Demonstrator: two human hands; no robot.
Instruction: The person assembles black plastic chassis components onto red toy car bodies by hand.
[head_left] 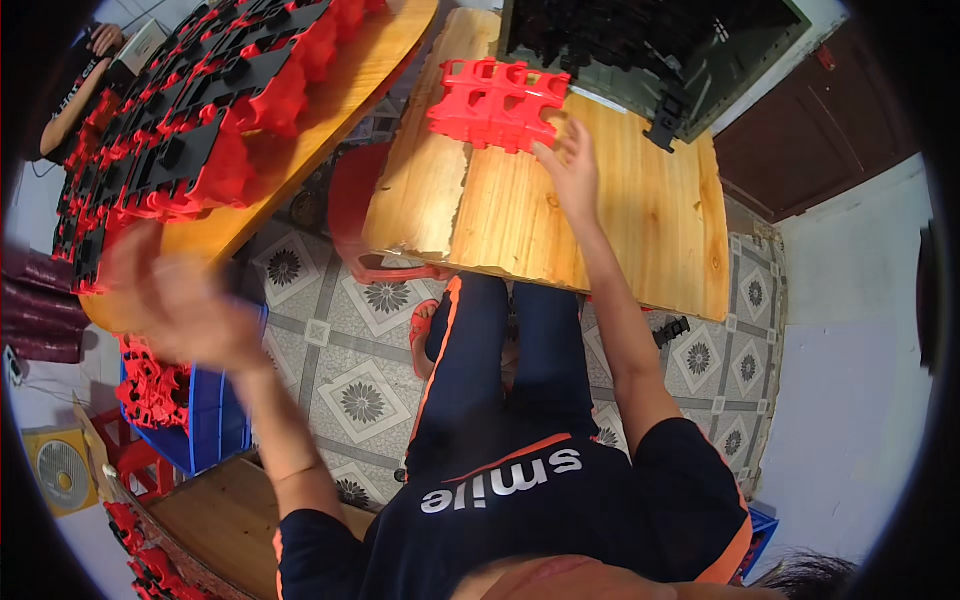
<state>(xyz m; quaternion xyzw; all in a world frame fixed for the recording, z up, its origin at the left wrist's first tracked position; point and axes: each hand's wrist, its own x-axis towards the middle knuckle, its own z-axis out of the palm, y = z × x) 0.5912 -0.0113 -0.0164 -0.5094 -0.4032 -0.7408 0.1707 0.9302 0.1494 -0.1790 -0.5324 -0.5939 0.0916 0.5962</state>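
Note:
A red plastic frame piece [497, 106] with several cut-outs lies on the light wooden table in front of me. My right hand [573, 170] is at its near right corner, thumb and fingers apart, the thumb by the edge of the piece; whether they touch is hard to tell. Off to the left, my left hand [180, 300] is smeared by motion and its fingers cannot be made out. It is over the near end of the left table, close to rows of red pieces with black plates [180, 155] on them.
A dark crate [740, 100] of black parts stands at the table's far right, with a black part [665, 122] at its edge. Under the left table's end is a blue bin [215, 420] holding red pieces. A red stool [358, 215] stands between the tables; a co-worker's arm [75, 115] shows far left.

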